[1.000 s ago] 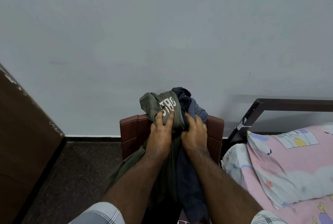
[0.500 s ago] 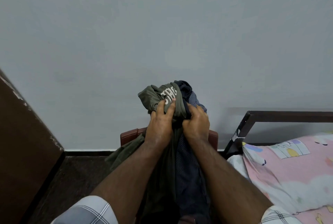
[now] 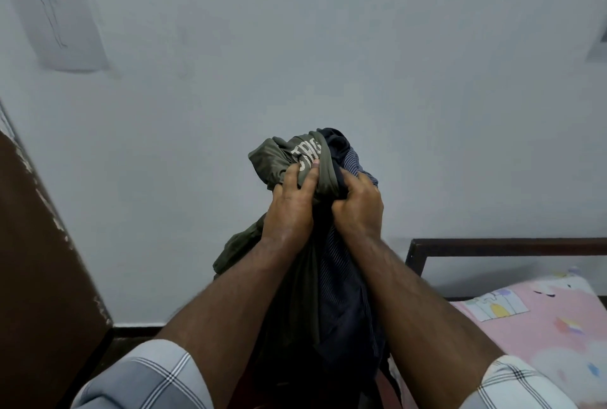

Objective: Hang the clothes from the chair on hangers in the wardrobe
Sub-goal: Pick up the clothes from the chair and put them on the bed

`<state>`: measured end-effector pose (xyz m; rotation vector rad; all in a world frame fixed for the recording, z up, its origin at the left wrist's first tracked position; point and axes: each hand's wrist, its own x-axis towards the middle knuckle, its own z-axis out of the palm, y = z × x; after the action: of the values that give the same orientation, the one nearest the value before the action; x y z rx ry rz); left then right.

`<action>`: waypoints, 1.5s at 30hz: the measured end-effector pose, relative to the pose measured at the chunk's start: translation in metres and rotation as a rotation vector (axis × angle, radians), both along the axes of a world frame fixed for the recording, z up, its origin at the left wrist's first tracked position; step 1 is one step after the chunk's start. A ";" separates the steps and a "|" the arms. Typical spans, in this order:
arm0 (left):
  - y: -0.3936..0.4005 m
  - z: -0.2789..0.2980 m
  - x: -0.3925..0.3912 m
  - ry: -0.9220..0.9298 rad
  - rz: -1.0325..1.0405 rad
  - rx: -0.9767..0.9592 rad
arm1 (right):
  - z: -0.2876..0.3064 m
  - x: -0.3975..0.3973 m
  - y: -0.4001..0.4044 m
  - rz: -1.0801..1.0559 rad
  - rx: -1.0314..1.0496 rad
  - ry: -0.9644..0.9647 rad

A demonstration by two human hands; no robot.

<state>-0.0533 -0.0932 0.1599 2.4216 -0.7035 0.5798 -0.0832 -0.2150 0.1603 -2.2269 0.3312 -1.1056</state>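
I hold a bunch of clothes up in front of the grey wall. An olive green shirt [image 3: 279, 158] with pale printed letters is gripped by my left hand [image 3: 289, 205]. A dark navy striped garment [image 3: 345, 293] hangs beside it, gripped by my right hand [image 3: 359, 208]. Both garments hang down between my forearms. The chair is hidden behind the clothes and my arms. No hanger or wardrobe interior is in view.
A dark brown wooden panel [image 3: 39, 270] stands at the left edge. A bed with a dark frame [image 3: 492, 246] and a pink printed pillow [image 3: 542, 326] lies at the lower right. A black skirting strip [image 3: 138, 331] runs along the wall's foot.
Both hands have lifted the bundle of clothes upward off the chair. The brown chair back, visible earlier, has dropped out of view behind the hanging clothes.
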 end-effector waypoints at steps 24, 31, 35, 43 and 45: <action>-0.067 -0.013 -0.294 -0.060 -0.440 -0.038 | -0.010 -0.349 -0.044 -0.459 -0.041 0.007; -0.104 -0.041 -0.409 -0.030 -0.675 -0.025 | -0.041 -0.484 -0.063 -0.677 0.030 0.054; -0.143 -0.054 -0.488 -0.011 -0.843 -0.025 | -0.056 -0.574 -0.086 -0.819 0.054 0.071; -0.231 -0.078 -0.696 0.021 -1.091 -0.013 | -0.074 -0.793 -0.141 -1.072 0.069 0.094; -0.252 -0.081 -0.754 0.018 -1.163 -0.010 | -0.075 -0.854 -0.151 -1.146 0.074 0.118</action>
<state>-0.8077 -0.3456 0.0788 1.5745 -1.8350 0.0605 -0.9372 -0.3661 0.0858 -1.9756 1.8027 -1.4207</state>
